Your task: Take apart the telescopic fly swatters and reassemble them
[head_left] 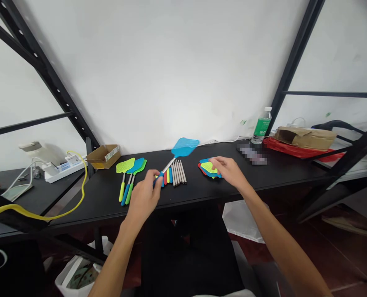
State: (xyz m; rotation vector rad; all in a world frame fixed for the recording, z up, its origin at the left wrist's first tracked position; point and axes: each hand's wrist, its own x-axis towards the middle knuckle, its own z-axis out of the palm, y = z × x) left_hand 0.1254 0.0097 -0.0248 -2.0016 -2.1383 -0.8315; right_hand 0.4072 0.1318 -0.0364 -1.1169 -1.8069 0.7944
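Here, the left hand (143, 200) grips a blue plastic fly swatter (182, 147); the open right hand (228, 172) hovers over stacked coloured mesh swatter heads (208, 168).

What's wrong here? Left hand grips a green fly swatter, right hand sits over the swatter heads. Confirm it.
The colour is wrong: the head view shows the left hand gripping a blue fly swatter; the right hand is over the swatter heads.
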